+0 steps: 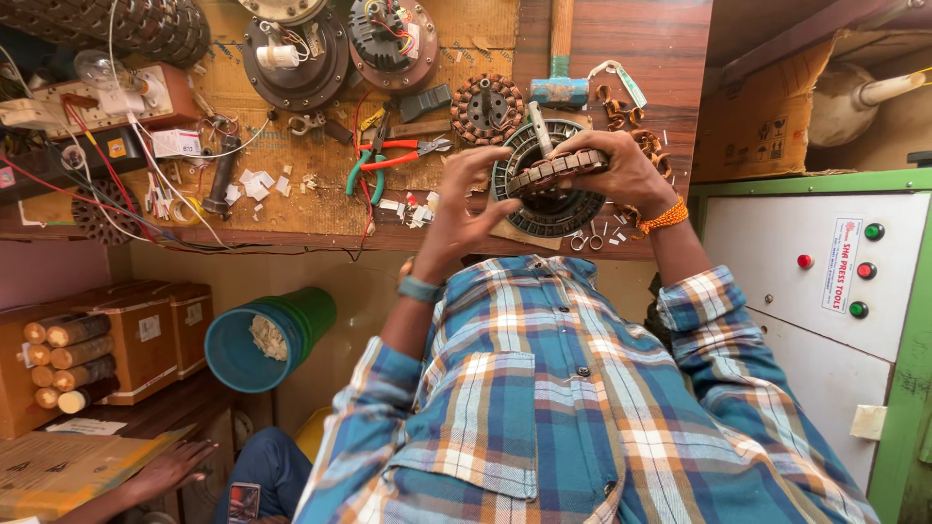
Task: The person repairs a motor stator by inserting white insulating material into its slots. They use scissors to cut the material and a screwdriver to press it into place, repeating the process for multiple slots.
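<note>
Stator ring (549,184), round and dark with copper-lined slots, is sitting upper centre of the frame on the wooden bench (660,58). Right hand (621,170) is curling closed over its top rim; left hand (464,199) is gripping its left edge. Pliers (393,155) are lying further left.

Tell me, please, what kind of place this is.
Probably a small workshop for repairing or winding electric motors. The hands hold a round motor stator over a wooden workbench, with pliers, a hammer and opened motor housings lying about.
</note>
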`<control>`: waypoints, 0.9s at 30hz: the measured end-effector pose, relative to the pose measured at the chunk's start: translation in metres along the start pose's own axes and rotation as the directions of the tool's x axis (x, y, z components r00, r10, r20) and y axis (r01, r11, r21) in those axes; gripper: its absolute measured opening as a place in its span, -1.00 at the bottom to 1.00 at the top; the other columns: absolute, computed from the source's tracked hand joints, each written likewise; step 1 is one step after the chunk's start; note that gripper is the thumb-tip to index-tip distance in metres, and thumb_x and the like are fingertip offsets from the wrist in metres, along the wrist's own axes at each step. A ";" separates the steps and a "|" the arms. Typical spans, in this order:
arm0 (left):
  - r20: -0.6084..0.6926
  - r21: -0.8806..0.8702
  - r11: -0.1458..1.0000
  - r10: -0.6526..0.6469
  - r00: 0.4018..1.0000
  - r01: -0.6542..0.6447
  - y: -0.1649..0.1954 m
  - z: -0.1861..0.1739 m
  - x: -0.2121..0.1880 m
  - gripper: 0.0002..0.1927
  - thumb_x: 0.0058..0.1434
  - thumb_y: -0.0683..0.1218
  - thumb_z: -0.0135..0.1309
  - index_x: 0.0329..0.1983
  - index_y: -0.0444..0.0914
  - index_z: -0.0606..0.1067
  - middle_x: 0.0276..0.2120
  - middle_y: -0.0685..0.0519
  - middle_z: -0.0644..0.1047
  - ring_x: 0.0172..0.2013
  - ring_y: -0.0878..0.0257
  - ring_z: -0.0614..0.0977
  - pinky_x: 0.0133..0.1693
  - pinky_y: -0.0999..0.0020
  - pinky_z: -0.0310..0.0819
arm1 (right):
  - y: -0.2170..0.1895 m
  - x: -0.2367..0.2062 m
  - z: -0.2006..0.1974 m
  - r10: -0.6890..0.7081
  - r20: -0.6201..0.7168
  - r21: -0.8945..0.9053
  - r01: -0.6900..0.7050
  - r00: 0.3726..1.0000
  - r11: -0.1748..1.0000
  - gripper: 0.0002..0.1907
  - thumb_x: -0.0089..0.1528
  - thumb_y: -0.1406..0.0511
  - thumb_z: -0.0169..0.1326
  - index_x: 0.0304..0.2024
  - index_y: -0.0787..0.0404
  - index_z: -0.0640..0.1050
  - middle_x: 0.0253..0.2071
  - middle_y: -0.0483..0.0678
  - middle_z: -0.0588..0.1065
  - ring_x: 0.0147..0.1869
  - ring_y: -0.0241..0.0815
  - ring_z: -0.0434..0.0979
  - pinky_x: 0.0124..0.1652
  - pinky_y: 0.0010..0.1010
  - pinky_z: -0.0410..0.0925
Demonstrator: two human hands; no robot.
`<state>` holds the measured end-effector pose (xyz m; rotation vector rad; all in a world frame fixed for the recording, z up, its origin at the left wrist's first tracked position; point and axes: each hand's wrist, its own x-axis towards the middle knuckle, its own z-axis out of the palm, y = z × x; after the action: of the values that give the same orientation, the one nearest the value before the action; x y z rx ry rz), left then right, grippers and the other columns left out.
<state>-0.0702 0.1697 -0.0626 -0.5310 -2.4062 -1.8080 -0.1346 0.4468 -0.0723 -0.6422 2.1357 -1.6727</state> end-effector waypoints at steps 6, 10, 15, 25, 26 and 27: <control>0.012 -0.118 0.991 0.069 0.998 -0.067 -0.016 0.053 0.021 -0.37 0.17 -0.14 0.33 0.30 -0.19 0.37 0.15 -0.02 0.48 0.17 0.11 0.52 0.24 0.17 0.44 | -0.009 -0.002 -0.001 -0.017 0.002 -0.127 0.017 1.000 0.992 -0.47 0.12 0.40 0.35 0.15 0.18 0.53 -0.03 -0.04 0.62 0.04 -0.26 0.63 0.05 -0.37 0.50; 0.081 -0.251 0.962 -0.094 0.992 0.112 -0.031 0.059 0.022 -0.49 0.26 -0.22 0.25 0.27 -0.20 0.39 0.09 0.00 0.55 0.12 0.18 0.62 0.15 0.28 0.54 | -0.013 -0.022 0.011 -0.209 -0.220 -0.273 0.145 0.953 0.951 -0.38 0.13 0.43 0.36 0.23 0.19 0.48 0.11 0.06 0.58 0.15 -0.12 0.61 0.14 -0.30 0.47; 0.223 -0.288 0.946 -0.084 0.971 0.148 -0.034 0.047 0.026 -0.53 0.25 -0.23 0.25 0.22 -0.23 0.42 0.05 -0.01 0.53 0.08 0.22 0.62 0.09 0.31 0.57 | -0.006 -0.045 0.028 -0.184 -0.393 -0.147 0.135 0.901 0.980 -0.41 0.24 0.45 0.30 0.30 0.19 0.43 0.19 0.03 0.56 0.31 -0.09 0.58 0.32 -0.26 0.47; 0.037 0.167 0.978 0.120 0.992 -0.125 0.001 0.049 0.031 -0.36 0.19 -0.11 0.33 0.30 -0.13 0.33 0.13 -0.10 0.46 0.16 -0.04 0.45 0.21 0.05 0.36 | -0.007 -0.033 0.010 -0.229 -0.295 -0.293 0.140 0.927 0.946 -0.42 0.19 0.43 0.32 0.26 0.20 0.47 0.21 0.10 0.54 0.27 0.00 0.59 0.23 -0.24 0.48; 0.098 0.107 0.982 0.147 0.984 -0.157 -0.002 0.051 0.035 -0.31 0.21 -0.11 0.32 0.36 -0.14 0.28 0.14 -0.11 0.45 0.19 -0.05 0.46 0.23 0.04 0.36 | -0.007 -0.032 0.009 -0.215 -0.288 -0.261 0.140 0.933 0.955 -0.41 0.20 0.43 0.31 0.27 0.20 0.46 0.23 0.11 0.53 0.27 0.01 0.58 0.24 -0.23 0.47; 0.092 0.041 0.997 0.059 0.994 -0.063 -0.005 0.052 0.037 -0.30 0.24 -0.13 0.28 0.40 -0.12 0.25 0.13 -0.09 0.47 0.17 -0.02 0.51 0.21 0.07 0.42 | -0.007 -0.030 0.009 -0.202 -0.278 -0.229 0.139 0.939 0.963 -0.40 0.20 0.43 0.31 0.28 0.21 0.45 0.24 0.11 0.52 0.28 0.01 0.58 0.25 -0.23 0.47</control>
<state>-0.0994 0.2259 -0.0721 -0.6887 -2.4516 -1.7388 -0.1036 0.4547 -0.0682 -0.6877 2.5605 -1.7461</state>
